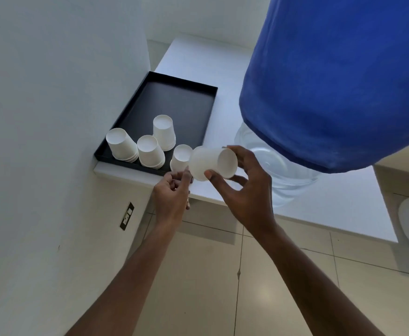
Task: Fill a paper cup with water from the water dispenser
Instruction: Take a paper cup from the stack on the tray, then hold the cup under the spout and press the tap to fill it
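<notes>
A white paper cup (210, 163) lies on its side in the air, its base turned toward the camera, above the front edge of the white counter. My right hand (244, 187) grips it between thumb and fingers. My left hand (172, 197) is at the cup's rim end, fingers curled and touching it. The water dispenser's bottle (278, 170) is clear, upside down, with a blue cloth cover (332, 81) over it, to the right of the cup. No tap is visible.
A black tray (174, 93) on the counter (332, 209) holds several stacks of upside-down paper cups (150, 151). A white wall (53, 117) with a socket (127, 215) stands on the left. Tiled floor lies below.
</notes>
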The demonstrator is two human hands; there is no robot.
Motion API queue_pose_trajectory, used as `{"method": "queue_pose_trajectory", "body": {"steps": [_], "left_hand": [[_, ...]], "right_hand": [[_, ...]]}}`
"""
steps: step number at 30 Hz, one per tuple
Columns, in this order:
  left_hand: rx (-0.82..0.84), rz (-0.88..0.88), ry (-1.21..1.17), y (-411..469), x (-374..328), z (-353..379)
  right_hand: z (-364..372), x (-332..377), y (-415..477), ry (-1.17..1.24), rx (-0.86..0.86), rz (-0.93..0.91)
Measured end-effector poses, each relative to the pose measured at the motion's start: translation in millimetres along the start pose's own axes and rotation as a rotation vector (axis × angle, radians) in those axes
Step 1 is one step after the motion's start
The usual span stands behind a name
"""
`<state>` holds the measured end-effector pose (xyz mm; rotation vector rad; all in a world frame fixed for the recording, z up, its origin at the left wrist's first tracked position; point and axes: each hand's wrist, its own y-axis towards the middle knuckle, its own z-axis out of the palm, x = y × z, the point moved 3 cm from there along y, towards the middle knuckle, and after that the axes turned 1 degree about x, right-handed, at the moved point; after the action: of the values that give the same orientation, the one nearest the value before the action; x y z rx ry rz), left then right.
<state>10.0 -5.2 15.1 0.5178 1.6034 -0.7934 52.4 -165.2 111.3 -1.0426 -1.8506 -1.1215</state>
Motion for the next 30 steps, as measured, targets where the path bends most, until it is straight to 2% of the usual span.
{"method": "queue_pose_trajectory", "body": {"steps": [2, 5, 7, 10, 15, 18, 24, 27, 30], "left_hand": [[0.141, -0.169, -0.221, -17, -5, 6], [0.378, -0.393, -0.413, -42, -5, 21], [0.495, -0.462, -0.503, -57, -4, 31], [0.513, -0.459, -0.534, -72, -3, 43], [0.526, -0.405, -0.448, -87, -2, 57], [0.546, -0.357, -0.372, -96, -3, 65], [0.547, -0.045, 0.017, -113, -11, 80], [0.548, 0.095, 0.202, -121, -9, 89], [0.529, 0.203, 0.290, -129, -4, 96]], "right_hand": [[-10, -6, -17, 0.029, -0.044, 0.030], [-25, -18, -44, 0.083, -0.079, 0.072], [-34, -28, -62, 0.107, -0.097, 0.098], [-44, -42, -84, 0.156, -0.131, 0.142], [-58, -61, -110, 0.215, -0.152, 0.155], [-67, -66, -120, 0.163, -0.167, 0.151], [-87, -69, -123, -0.091, -0.131, 0.143], [-91, -73, -121, -0.115, -0.115, 0.169], [-91, -80, -123, -0.094, -0.123, 0.176]]}}
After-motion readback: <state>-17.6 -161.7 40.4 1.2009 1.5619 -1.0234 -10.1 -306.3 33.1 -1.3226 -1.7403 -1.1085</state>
